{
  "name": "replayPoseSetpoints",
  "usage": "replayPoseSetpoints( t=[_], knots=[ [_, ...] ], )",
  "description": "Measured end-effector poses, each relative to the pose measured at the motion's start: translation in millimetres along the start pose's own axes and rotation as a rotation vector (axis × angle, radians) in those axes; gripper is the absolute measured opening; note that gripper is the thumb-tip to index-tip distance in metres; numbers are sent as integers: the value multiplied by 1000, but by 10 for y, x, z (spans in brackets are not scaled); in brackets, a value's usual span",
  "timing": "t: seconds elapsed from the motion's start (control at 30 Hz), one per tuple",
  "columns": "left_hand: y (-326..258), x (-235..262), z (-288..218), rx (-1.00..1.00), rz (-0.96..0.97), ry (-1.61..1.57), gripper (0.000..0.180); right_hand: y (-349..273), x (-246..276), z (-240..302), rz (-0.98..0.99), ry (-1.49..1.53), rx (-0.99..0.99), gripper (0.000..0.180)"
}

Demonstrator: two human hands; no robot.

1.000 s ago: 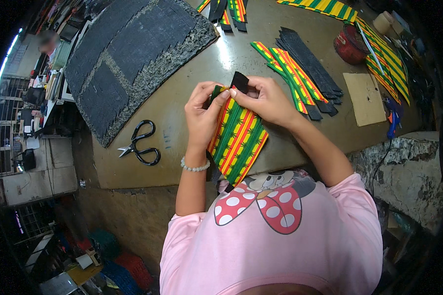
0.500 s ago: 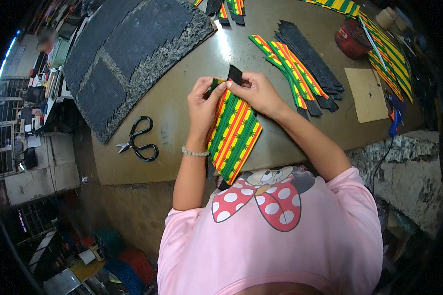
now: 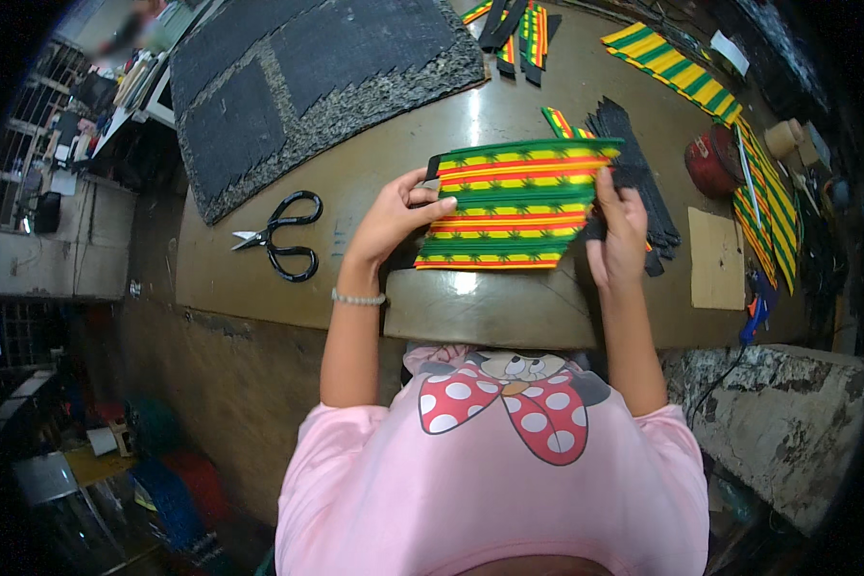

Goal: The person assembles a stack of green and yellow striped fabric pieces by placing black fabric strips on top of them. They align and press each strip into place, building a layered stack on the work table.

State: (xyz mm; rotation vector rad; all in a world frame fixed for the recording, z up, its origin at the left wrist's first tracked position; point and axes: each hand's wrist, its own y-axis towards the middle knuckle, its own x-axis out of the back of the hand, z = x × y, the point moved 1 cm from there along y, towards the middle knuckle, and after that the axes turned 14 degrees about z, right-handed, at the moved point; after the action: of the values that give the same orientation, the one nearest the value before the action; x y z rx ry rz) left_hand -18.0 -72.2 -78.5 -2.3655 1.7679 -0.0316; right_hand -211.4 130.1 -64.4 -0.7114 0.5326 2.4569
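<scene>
A strip-patterned piece of fabric [image 3: 514, 204], green, yellow and red with small palm shapes, is stretched sideways between my hands above the near table edge. Dark material shows along its left end. My left hand [image 3: 400, 216] grips that end, thumb on top and fingers curled behind. At the slanted right end my right hand [image 3: 620, 223] pinches the fabric, its thumb side against the edge. Left of my left hand lies a pair of black-handled scissors [image 3: 288, 236], blades apart. Beyond the fabric are a black stack of strips [image 3: 634, 163] and a patterned strip [image 3: 559, 122], partly covered.
A dark slab with black sheets [image 3: 355, 58] fills the far left of the table [image 3: 490, 317]. More patterned strips [image 3: 533, 43] lie at the back. On the right are a red pot [image 3: 713, 163], a cardboard piece [image 3: 717, 257], striped fabric [image 3: 677, 72] and a blue-handled tool [image 3: 757, 312].
The fabric has turned from hanging diagonally to lying crosswise. My hands, earlier together at its top corner, have spread apart to its two ends. The view has shifted too.
</scene>
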Motion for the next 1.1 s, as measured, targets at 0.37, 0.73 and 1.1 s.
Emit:
replayPoseSetpoints(
  t=[0.37, 0.73, 1.1],
  knots=[
    [80, 40, -1078, 101, 507, 583, 95, 248, -352, 668, 718, -1011, -333, 50],
    [98, -164, -964, -191, 169, 1233, 35, 582, -561, 209, 719, -691, -570, 23],
    [99, -374, -713, -176, 35, 1244, 26, 642, -321, 90, 819, -1043, -455, 36]
  ],
)
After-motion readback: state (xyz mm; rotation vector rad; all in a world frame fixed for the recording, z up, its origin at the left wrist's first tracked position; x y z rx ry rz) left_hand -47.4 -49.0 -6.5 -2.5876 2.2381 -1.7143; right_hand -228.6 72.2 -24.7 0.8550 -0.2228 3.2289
